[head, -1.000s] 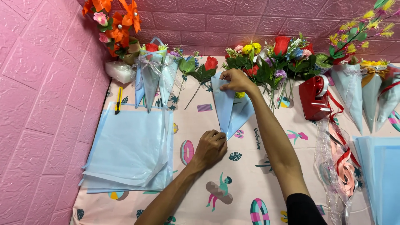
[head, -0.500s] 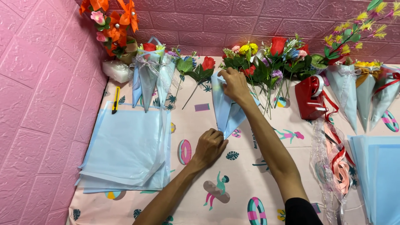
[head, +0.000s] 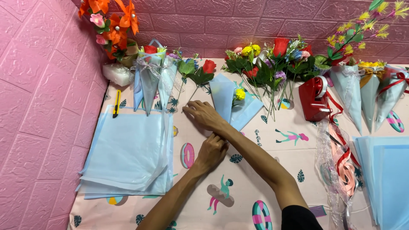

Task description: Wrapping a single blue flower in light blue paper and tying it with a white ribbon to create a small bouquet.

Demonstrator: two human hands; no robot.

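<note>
My right hand (head: 203, 115) lies low on the patterned table cover, fingers spread, just below the stem of a red artificial rose (head: 208, 66) and touching the left edge of a light blue paper cone (head: 226, 100). A yellow flower (head: 240, 94) sits inside the cone. My left hand (head: 211, 150) rests on the table with its fingers curled, tucked under my right wrist; nothing shows in it. The cone's lower tip is hidden behind my right forearm.
A stack of light blue and white wrapping sheets (head: 128, 155) lies at the left with a yellow utility knife (head: 116, 103). Finished wrapped cones (head: 151, 81) and loose flowers (head: 272, 64) line the pink wall. A red tape dispenser (head: 314, 99), ribbons (head: 341, 166) and more blue sheets (head: 385, 179) are at the right.
My right hand has come off the top of the blue cone and moved down and left towards the red rose's stem. My left hand now sits under my right wrist.
</note>
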